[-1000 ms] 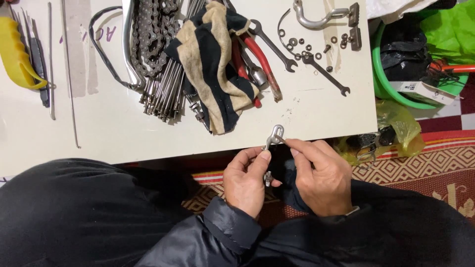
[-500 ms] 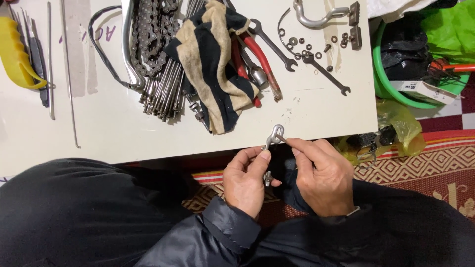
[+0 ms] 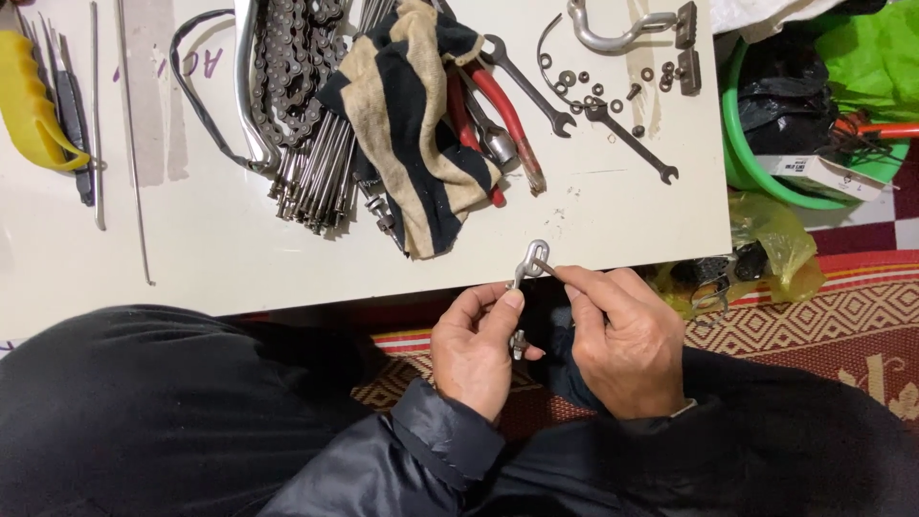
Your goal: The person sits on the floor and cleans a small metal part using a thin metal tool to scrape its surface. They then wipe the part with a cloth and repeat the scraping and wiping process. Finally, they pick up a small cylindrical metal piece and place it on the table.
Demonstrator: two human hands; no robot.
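left hand (image 3: 474, 349) pinches small metal bracket (image 3: 528, 263) | right hand (image 3: 622, 340) grips thin tool (image 3: 548, 269) in its loop | striped rag (image 3: 416, 124) on counter (image 3: 211, 239) at 11 o'clock

**White table: contents as found**

A white table (image 3: 220, 239) carries all items. Far left: a yellow tool (image 3: 29, 105) beside thin metal rods (image 3: 96, 115). Centre: a bicycle chain (image 3: 292, 57), a bundle of spokes (image 3: 316, 182), and a striped black-and-cream rag (image 3: 412, 124) lying over red-handled pliers (image 3: 507, 115). Right: two spanners (image 3: 632, 139), loose washers (image 3: 574, 81) and a curved metal bracket (image 3: 613, 29).
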